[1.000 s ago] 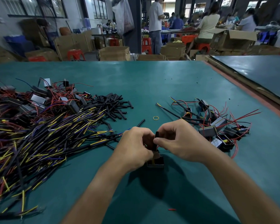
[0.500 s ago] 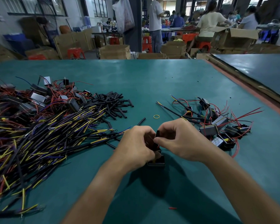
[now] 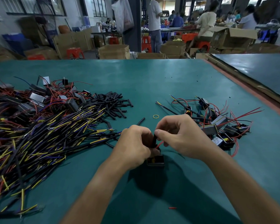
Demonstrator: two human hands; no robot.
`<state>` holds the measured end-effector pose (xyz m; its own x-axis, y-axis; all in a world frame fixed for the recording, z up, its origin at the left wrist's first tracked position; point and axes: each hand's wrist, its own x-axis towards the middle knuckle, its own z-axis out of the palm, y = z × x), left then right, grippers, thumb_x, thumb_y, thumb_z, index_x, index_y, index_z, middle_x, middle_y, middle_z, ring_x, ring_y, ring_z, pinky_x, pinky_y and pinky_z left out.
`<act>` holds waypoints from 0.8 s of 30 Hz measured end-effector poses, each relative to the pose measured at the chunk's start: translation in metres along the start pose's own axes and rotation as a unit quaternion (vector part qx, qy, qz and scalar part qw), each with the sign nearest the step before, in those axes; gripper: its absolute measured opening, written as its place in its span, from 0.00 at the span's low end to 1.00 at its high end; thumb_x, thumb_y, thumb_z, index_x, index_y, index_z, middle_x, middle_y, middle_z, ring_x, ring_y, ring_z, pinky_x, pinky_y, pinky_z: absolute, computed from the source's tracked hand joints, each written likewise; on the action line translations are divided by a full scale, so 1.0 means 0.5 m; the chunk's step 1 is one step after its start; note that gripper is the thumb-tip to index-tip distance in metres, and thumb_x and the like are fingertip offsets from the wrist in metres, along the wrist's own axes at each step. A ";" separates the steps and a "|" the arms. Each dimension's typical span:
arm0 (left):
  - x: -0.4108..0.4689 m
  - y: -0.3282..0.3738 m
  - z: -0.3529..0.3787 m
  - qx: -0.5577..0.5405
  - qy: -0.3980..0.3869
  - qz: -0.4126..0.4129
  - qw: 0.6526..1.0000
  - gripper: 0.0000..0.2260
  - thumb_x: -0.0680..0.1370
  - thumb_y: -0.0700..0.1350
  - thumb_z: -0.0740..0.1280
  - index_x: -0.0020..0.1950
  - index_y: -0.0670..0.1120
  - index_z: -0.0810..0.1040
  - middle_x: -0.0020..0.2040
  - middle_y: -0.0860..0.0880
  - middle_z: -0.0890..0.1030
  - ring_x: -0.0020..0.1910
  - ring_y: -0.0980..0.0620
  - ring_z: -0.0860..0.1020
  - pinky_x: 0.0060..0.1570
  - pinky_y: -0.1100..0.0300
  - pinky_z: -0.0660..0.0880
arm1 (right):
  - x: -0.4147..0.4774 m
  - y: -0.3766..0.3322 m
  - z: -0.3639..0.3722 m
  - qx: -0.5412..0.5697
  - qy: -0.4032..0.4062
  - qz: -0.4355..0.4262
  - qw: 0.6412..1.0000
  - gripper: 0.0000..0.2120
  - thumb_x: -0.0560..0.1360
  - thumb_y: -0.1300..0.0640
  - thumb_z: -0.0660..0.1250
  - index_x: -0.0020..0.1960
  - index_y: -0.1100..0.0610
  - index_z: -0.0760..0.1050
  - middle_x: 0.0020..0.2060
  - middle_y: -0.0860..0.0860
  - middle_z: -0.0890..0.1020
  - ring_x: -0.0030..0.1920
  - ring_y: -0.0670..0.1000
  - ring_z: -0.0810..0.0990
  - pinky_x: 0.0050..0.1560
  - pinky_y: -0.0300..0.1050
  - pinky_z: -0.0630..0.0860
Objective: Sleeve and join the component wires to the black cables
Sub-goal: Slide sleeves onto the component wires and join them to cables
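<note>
Over a green desk [image 3: 152, 75], the right grip [image 3: 179, 136] pinches the top of an upright black sleeve [image 3: 154, 139] with a red wire [image 3: 159, 144] at its base. The left grip [image 3: 134, 143] curls round the sleeve's lower end, just above a small black component [image 3: 156, 160] on the desk. Black cables [image 3: 39, 135] lie heaped left, and wired components [image 3: 220, 126] lie right.

The table [image 3: 152, 78] has a smooth, faintly sheened teal top. The sleeves [image 3: 113, 104] look matt black rubbery plastic; the cables [image 3: 39, 139] have plastic insulation.
</note>
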<state>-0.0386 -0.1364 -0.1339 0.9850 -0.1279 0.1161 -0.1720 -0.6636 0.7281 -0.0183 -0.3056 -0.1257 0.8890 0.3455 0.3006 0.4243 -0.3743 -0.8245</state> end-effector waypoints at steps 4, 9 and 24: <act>-0.001 0.002 0.000 0.017 0.002 -0.003 1.000 0.15 0.63 0.48 0.82 0.29 0.49 0.76 0.26 0.53 0.76 0.26 0.57 0.71 0.28 0.62 0.68 | 0.000 0.000 -0.003 0.011 -0.002 0.003 1.000 0.06 0.73 0.61 0.71 0.38 0.55 0.80 0.32 0.53 0.83 0.28 0.50 0.83 0.35 0.60 0.80; -0.005 0.007 0.004 -0.021 0.012 -0.033 0.999 0.14 0.65 0.56 0.79 0.32 0.49 0.80 0.22 0.54 0.74 0.22 0.55 0.69 0.26 0.63 0.63 | 0.001 -0.002 -0.005 -0.007 0.029 -0.006 1.000 0.04 0.70 0.55 0.70 0.38 0.54 0.81 0.30 0.53 0.82 0.29 0.52 0.81 0.35 0.58 0.79; -0.003 0.001 0.007 0.032 0.011 -0.001 0.999 0.13 0.63 0.54 0.81 0.28 0.53 0.78 0.22 0.57 0.74 0.22 0.58 0.68 0.25 0.65 0.62 | 0.001 -0.008 -0.002 0.014 0.045 0.071 0.996 0.09 0.73 0.62 0.71 0.33 0.58 0.80 0.28 0.53 0.82 0.29 0.48 0.76 0.36 0.55 0.78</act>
<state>-0.0401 -0.1392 -0.1360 0.9855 -0.1101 0.1293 -0.1690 -0.7096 0.6840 -0.0196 -0.3047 -0.1218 0.9523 0.2110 0.2203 0.2887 -0.3901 -0.8743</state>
